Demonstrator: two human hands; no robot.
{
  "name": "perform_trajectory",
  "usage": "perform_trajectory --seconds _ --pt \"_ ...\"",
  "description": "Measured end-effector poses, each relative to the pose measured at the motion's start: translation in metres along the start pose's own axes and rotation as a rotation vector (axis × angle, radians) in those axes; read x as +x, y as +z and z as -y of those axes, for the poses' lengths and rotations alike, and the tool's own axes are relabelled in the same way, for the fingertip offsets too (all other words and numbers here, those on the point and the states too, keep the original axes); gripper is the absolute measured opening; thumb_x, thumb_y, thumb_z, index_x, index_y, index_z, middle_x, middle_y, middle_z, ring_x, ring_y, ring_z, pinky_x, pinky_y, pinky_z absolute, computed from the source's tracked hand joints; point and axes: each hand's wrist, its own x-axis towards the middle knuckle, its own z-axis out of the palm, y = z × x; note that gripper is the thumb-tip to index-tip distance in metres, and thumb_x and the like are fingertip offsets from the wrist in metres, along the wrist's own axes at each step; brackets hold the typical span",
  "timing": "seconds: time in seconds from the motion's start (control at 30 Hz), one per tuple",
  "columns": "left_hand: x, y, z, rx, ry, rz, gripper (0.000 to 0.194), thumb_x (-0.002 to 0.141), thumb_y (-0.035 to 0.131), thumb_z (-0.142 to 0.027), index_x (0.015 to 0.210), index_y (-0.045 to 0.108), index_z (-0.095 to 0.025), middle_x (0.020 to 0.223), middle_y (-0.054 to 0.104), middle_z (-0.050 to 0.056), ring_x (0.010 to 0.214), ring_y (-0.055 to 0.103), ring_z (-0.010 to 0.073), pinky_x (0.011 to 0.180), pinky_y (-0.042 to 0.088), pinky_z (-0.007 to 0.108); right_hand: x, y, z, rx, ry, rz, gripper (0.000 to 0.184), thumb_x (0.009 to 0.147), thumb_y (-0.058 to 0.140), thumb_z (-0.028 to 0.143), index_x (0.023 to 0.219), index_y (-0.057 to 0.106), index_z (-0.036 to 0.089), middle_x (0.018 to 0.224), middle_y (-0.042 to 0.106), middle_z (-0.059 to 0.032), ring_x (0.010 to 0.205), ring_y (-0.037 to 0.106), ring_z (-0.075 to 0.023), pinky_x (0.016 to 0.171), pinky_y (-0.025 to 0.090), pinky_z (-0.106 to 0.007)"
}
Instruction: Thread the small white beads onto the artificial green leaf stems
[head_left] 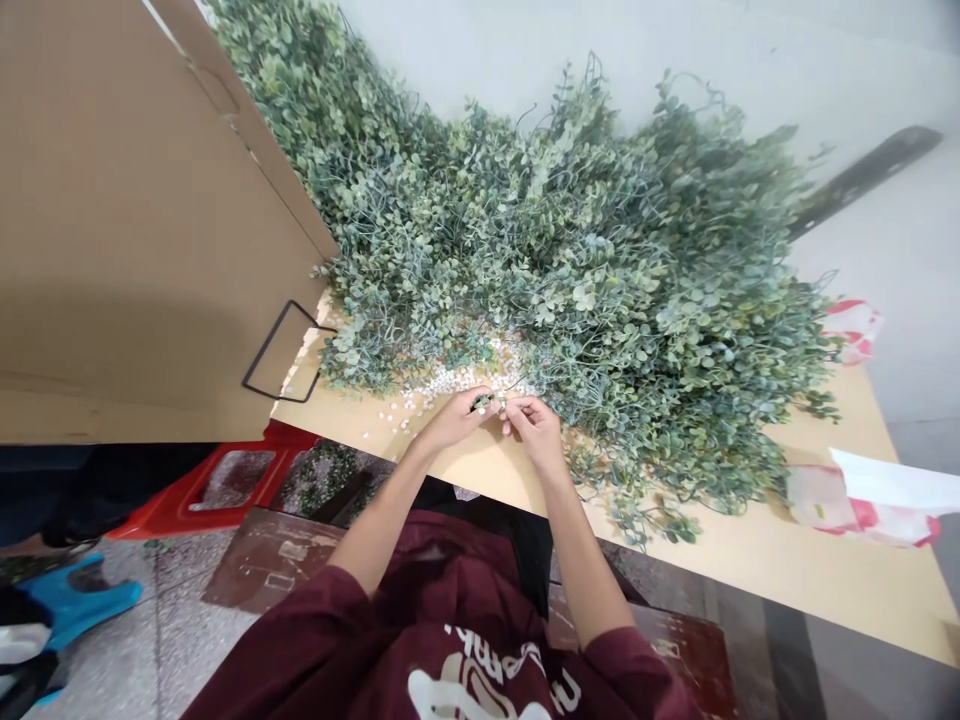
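Note:
Near the table's front edge, my left hand (456, 418) is closed on a small green leaf sprig (481, 402), which shows between thumb and fingers. My right hand (535, 428) meets it from the right, its fingertips pinched at the sprig's end. A tiny white piece seems to sit there, but the fingers partly hide it. Just beyond my hands, many small white bead-like pieces (442, 382) lie scattered on the table (480, 462). Behind them rises a large heap of artificial green foliage (570, 230), with thin stems tangled through it.
A large cardboard box (150, 230) stands at the left, with a black wire frame (270, 350) by its edge. Red-and-white plastic packaging (874, 520) and a white sheet (900, 482) lie at the right. A red stool (232, 480) and a blue stool (94, 600) stand below left.

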Motion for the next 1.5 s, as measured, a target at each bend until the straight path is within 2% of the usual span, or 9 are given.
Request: perform_trajectory --seconds 0.4,0.6,0.7,0.87,0.93,1.1,1.2,1.37,1.5 --pt "-0.003 0.0 0.003 -0.004 0.103 0.019 0.03 0.092 0.049 -0.041 0.084 0.058 -0.013 0.083 0.059 0.003 0.081 0.054 0.0153 0.077 0.044 0.025 -0.01 0.004 0.0 -0.087 -0.059 -0.02 0.023 0.085 0.063 0.041 0.08 0.065 0.018 0.064 0.062 0.0001 0.053 0.054 -0.0102 0.054 0.045 -0.024" --pt "-0.013 0.001 -0.007 0.019 0.096 0.037 0.026 0.091 0.05 -0.039 0.092 0.06 -0.014 0.091 0.062 0.005 0.087 0.056 0.017 0.082 0.045 0.027 -0.047 0.007 0.002 -0.122 -0.045 -0.054 0.034 0.088 0.057 0.04 0.115 0.065 0.021 0.079 0.067 -0.0023 0.061 0.06 -0.0127 0.059 0.051 -0.027" --pt "-0.028 0.008 -0.014 0.035 0.14 0.063 0.024 0.089 0.053 -0.036 0.099 0.06 -0.015 0.097 0.061 0.006 0.091 0.057 0.0181 0.085 0.045 0.029 -0.075 0.003 0.001 -0.066 -0.023 -0.13 0.037 0.089 0.056 0.038 0.122 0.06 0.022 0.08 0.067 -0.0025 0.06 0.059 -0.0135 0.059 0.051 -0.029" --pt "-0.065 0.023 -0.029 0.05 0.174 0.096 0.045 0.084 0.063 -0.038 0.123 0.051 -0.018 0.119 0.055 0.011 0.11 0.054 0.0215 0.098 0.043 0.032 -0.119 -0.018 -0.009 -0.024 -0.009 -0.252 0.024 0.09 0.054 0.035 0.109 0.066 0.027 0.074 0.065 -0.0008 0.059 0.059 -0.0163 0.058 0.051 -0.031" --pt "-0.079 0.025 -0.034 0.054 0.164 0.103 0.047 0.084 0.064 -0.036 0.126 0.05 -0.02 0.122 0.054 0.01 0.114 0.053 0.0215 0.1 0.042 0.032 -0.131 -0.028 -0.014 -0.022 -0.005 -0.279 0.021 0.09 0.054 0.034 0.104 0.067 0.027 0.074 0.065 -0.0009 0.058 0.059 -0.0163 0.059 0.05 -0.032" --pt "-0.103 0.022 -0.043 0.014 0.123 0.136 0.055 0.082 0.067 -0.032 0.132 0.046 -0.022 0.131 0.052 0.011 0.122 0.051 0.023 0.106 0.04 0.034 -0.146 -0.045 -0.02 -0.043 -0.022 -0.335 0.018 0.09 0.055 0.031 0.1 0.068 0.025 0.071 0.062 -0.0007 0.059 0.058 -0.0162 0.062 0.048 -0.033" --pt "-0.108 0.021 -0.046 -0.032 0.145 0.166 0.052 0.084 0.064 -0.03 0.132 0.047 -0.022 0.134 0.053 0.011 0.123 0.051 0.0226 0.107 0.039 0.033 -0.144 -0.048 -0.021 -0.02 -0.031 -0.346 0.018 0.09 0.055 0.032 0.1 0.068 0.023 0.071 0.061 -0.0016 0.061 0.059 -0.0176 0.059 0.048 -0.033" --pt "-0.095 0.008 -0.048 0.038 0.184 -0.02 0.039 0.092 0.054 -0.031 0.128 0.051 -0.02 0.127 0.058 0.011 0.118 0.055 0.0216 0.104 0.043 0.034 -0.141 -0.042 -0.017 -0.017 -0.044 -0.355 0.018 0.089 0.055 0.032 0.098 0.068 0.022 0.071 0.062 -0.0021 0.059 0.057 -0.0161 0.057 0.048 -0.031" --pt "-0.058 -0.021 -0.052 0.293 0.271 -0.243 0.032 0.096 0.046 -0.032 0.124 0.055 -0.021 0.127 0.059 0.01 0.121 0.053 0.0218 0.107 0.041 0.037 -0.144 -0.034 -0.013 -0.065 -0.064 -0.351 0.019 0.09 0.056 0.032 0.097 0.068 0.02 0.07 0.063 -0.0011 0.058 0.058 -0.0144 0.059 0.049 -0.03"
